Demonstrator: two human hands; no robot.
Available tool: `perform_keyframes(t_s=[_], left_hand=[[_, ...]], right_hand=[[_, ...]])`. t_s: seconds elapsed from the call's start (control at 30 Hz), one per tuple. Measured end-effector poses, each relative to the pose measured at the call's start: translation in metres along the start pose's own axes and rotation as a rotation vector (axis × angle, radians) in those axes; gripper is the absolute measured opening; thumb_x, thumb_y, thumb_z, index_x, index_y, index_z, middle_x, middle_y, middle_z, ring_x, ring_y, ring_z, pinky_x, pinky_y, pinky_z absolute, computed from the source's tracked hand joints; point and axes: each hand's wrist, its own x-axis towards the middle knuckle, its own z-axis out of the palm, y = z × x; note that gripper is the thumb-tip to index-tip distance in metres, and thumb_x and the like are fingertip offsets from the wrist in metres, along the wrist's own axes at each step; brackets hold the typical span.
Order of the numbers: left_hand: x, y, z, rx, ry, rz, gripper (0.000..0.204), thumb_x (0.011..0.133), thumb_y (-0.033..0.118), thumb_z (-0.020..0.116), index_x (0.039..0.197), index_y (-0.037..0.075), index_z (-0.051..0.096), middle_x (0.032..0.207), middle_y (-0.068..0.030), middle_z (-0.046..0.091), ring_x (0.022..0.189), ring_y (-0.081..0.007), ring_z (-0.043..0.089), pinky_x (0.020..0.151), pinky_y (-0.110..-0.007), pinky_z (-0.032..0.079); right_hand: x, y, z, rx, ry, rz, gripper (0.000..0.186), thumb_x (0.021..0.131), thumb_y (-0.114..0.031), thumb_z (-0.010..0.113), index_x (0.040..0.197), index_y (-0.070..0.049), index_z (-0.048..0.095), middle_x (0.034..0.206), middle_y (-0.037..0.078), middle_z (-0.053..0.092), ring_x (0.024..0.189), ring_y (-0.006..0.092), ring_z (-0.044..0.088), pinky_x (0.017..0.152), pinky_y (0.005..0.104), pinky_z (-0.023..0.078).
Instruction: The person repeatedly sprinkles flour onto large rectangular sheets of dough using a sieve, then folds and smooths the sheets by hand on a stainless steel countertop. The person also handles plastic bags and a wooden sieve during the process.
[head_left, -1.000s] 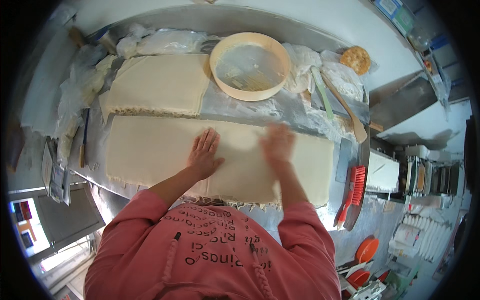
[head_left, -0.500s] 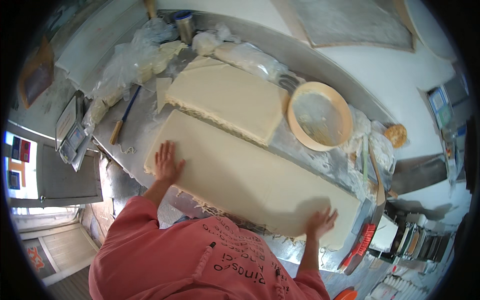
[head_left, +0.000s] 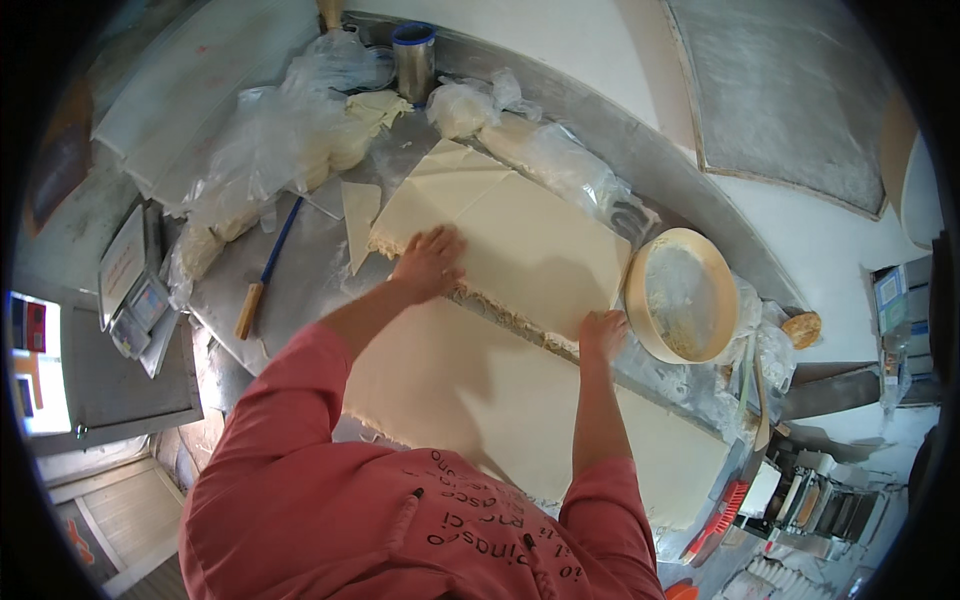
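Observation:
Two flat slabs of pale dough with ragged edges lie one behind the other on a metal worktable. My left hand [head_left: 430, 262] rests on the far dough slab [head_left: 520, 235] near its left front corner, palm down with fingers stretched out. At that slab's right front corner, my right hand [head_left: 603, 335] has its fingers curled in and closed on the dough edge. Both my forearms reach over the near dough slab [head_left: 520, 400], partly covering it. A narrow loose strip of dough [head_left: 360, 220] sits left of the far slab.
A round sieve [head_left: 728, 295] stands right of the far slab. Plastic-wrapped dough [head_left: 555, 160] and a metal canister [head_left: 414, 65] are at the back. On the left are a wooden-handled tool [head_left: 262, 285] and a scale [head_left: 145, 310]. A red brush [head_left: 722, 515] lies front right.
Both hands have left the near slab and moved forward onto the far one. My right hand has gone from spread fingers to closed at its corner. The view has shifted.

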Motion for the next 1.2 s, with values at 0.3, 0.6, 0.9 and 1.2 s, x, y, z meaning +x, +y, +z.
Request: perform_keyframes(t_s=[0.3, 0.6, 0.9, 1.2], left_hand=[[0.153, -0.088, -0.028, 0.214, 0.488, -0.465, 0.054, 0.083, 0.036, 0.053, 0.129, 0.013, 0.042, 0.142, -0.0129, 0.029, 0.128, -0.0351, 0.028, 0.100, -0.050, 0.027], [0.002, 0.084, 0.010, -1.508, -0.627, -0.183, 0.030, 0.088, 0.021, 0.057, 0.113, 0.003, 0.053, 0.096, -0.0070, 0.062, 0.089, -0.0165, 0.061, 0.078, -0.030, 0.050], [0.014, 0.020, 0.002, -2.722, -0.083, -0.597, 0.051, 0.091, 0.039, 0.040, 0.122, -0.001, 0.042, 0.119, -0.0146, 0.054, 0.112, -0.0292, 0.051, 0.092, -0.040, 0.044], [-0.097, -0.018, -0.078, -1.606, 0.443, -0.776, 0.017, 0.083, 0.017, 0.060, 0.075, 0.001, 0.060, 0.065, -0.0029, 0.056, 0.053, -0.0119, 0.053, 0.043, -0.027, 0.040]], right_hand=[[0.015, 0.012, 0.007, 0.105, -0.080, 0.095, 0.016, 0.075, -0.014, 0.053, 0.086, -0.003, 0.051, 0.090, 0.020, 0.057, 0.089, 0.0377, 0.055, 0.078, 0.0478, 0.043], [-0.001, -0.028, -0.003, 0.330, -0.004, 0.031, 0.031, 0.081, -0.012, 0.051, 0.111, -0.006, 0.043, 0.101, 0.022, 0.058, 0.086, 0.0442, 0.055, 0.076, 0.0464, 0.044], [0.043, -0.088, -0.141, 1.502, -0.206, -0.065, 0.021, 0.086, -0.014, 0.054, 0.105, -0.007, 0.058, 0.103, 0.005, 0.055, 0.093, 0.0176, 0.053, 0.078, 0.0375, 0.045], [-0.096, 0.048, -0.161, 1.285, -0.078, 0.149, 0.014, 0.084, -0.005, 0.055, 0.096, 0.000, 0.059, 0.093, 0.005, 0.058, 0.082, 0.0139, 0.055, 0.070, 0.0259, 0.046]])
